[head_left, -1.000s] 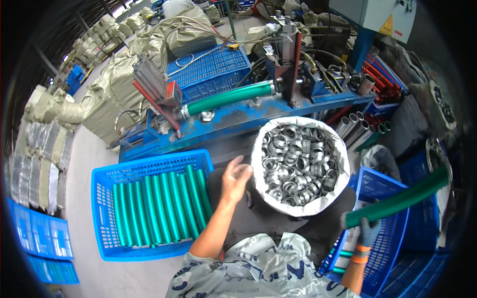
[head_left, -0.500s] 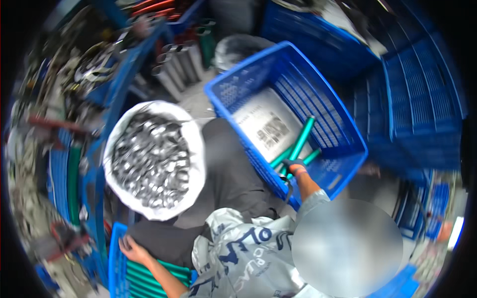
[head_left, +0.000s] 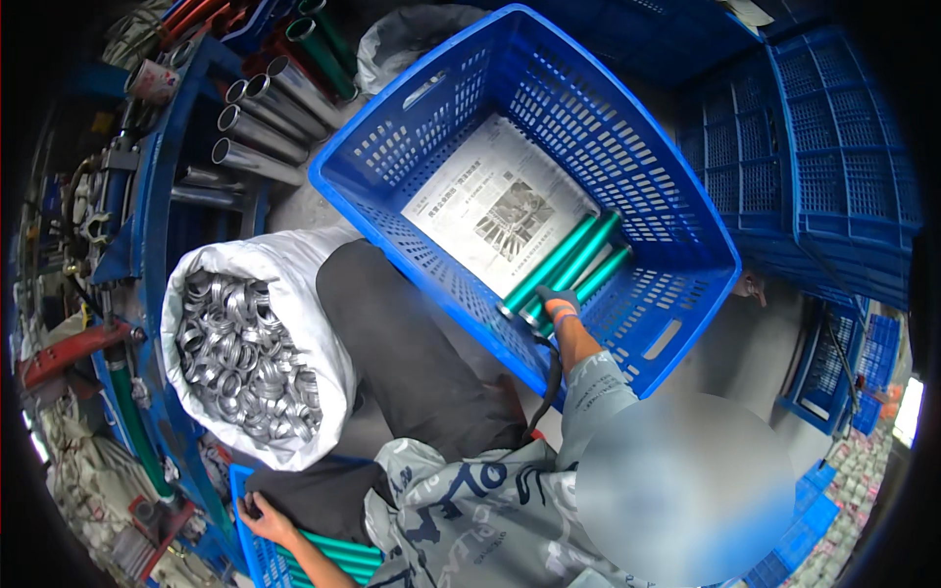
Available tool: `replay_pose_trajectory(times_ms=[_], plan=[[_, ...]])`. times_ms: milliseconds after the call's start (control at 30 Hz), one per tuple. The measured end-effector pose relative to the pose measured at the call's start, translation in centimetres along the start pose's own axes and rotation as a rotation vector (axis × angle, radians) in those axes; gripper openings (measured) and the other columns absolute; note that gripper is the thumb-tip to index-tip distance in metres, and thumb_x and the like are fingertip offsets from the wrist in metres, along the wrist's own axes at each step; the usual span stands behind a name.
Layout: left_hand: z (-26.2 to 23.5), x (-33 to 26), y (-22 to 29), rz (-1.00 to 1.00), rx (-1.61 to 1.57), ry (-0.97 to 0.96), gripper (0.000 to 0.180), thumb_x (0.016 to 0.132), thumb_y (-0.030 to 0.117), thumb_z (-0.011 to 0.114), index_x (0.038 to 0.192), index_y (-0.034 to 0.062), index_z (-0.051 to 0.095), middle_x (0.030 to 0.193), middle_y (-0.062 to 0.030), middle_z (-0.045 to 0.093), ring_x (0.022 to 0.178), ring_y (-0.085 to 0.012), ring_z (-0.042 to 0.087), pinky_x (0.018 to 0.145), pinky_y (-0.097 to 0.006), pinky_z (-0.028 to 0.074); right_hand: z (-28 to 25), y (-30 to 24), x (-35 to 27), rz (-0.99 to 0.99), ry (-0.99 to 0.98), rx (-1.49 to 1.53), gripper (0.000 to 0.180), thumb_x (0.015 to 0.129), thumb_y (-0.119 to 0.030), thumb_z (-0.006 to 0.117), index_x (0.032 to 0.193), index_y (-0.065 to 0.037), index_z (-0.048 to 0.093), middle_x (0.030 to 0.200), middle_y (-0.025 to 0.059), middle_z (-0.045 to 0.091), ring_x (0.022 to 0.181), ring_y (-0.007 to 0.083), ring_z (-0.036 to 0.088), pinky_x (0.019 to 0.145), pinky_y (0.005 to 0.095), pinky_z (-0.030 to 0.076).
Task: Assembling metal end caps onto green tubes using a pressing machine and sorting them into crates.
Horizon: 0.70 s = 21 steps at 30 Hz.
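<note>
Green tubes [head_left: 549, 265] lie in the blue crate [head_left: 691, 294], right of centre. My right hand [head_left: 559, 302] touches one, grip unclear; my left hand [head_left: 267, 519], lower left, appears empty, half-spread. Parallel laying seems best.

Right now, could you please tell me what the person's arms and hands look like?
The right hand wears a dark glove with an orange cuff; the left hand is bare. The right sleeve is grey with dark markings and stops short of the wrist.
</note>
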<state>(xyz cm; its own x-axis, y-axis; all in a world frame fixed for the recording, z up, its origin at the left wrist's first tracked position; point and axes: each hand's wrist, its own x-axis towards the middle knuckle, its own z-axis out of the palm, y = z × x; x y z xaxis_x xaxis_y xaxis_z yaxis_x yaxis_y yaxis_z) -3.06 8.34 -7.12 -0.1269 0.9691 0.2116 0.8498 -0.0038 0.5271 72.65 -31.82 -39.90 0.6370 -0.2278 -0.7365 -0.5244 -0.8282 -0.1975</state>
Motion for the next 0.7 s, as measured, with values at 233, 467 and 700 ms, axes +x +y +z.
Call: replay_pose_trajectory(times_ms=[233, 467, 700], plan=[[1.4, -0.3, 7.3, -0.060, 0.181, -0.022, 0.049, 0.105, 0.021, 0.084, 0.142, -0.0075, 0.072, 0.137, -0.0224, 0.077, 0.124, -0.0349, 0.072, 0.116, -0.047, 0.054, 4.0, 1.5, -0.6, -0.198, -0.279, -0.491, 0.067, 0.104, -0.056, 0.076, 0.147, -0.004, 0.077, 0.144, 0.0218, 0.078, 0.131, 0.0360, 0.075, 0.111, 0.0525, 0.058], [-0.8, 10.6, 5.4, 0.013, -0.050, 0.167, 0.049, 0.102, 0.016, 0.086, 0.143, -0.0055, 0.071, 0.134, -0.0201, 0.079, 0.126, -0.0301, 0.076, 0.113, -0.043, 0.059, 3.4, -6.0, -1.1, -0.457, -0.198, 0.023, 0.050, 0.106, -0.043, 0.073, 0.112, 0.005, 0.081, 0.081, 0.0109, 0.068, 0.065, 0.0234, 0.068, 0.059, 0.0442, 0.062], [-4.7, 27.4, 4.7, -0.511, -1.233, 0.205, 0.086, 0.110, 0.033, 0.081, 0.171, -0.0095, 0.039, 0.159, -0.0327, 0.064, 0.143, -0.0423, 0.071, 0.118, -0.050, 0.059, 0.0, -16.3, -13.9, -0.709, -0.347, 0.122, 0.053, 0.110, -0.040, 0.073, 0.135, 0.007, 0.076, 0.098, 0.0136, 0.077, 0.065, 0.0217, 0.071, 0.057, 0.0363, 0.060]])
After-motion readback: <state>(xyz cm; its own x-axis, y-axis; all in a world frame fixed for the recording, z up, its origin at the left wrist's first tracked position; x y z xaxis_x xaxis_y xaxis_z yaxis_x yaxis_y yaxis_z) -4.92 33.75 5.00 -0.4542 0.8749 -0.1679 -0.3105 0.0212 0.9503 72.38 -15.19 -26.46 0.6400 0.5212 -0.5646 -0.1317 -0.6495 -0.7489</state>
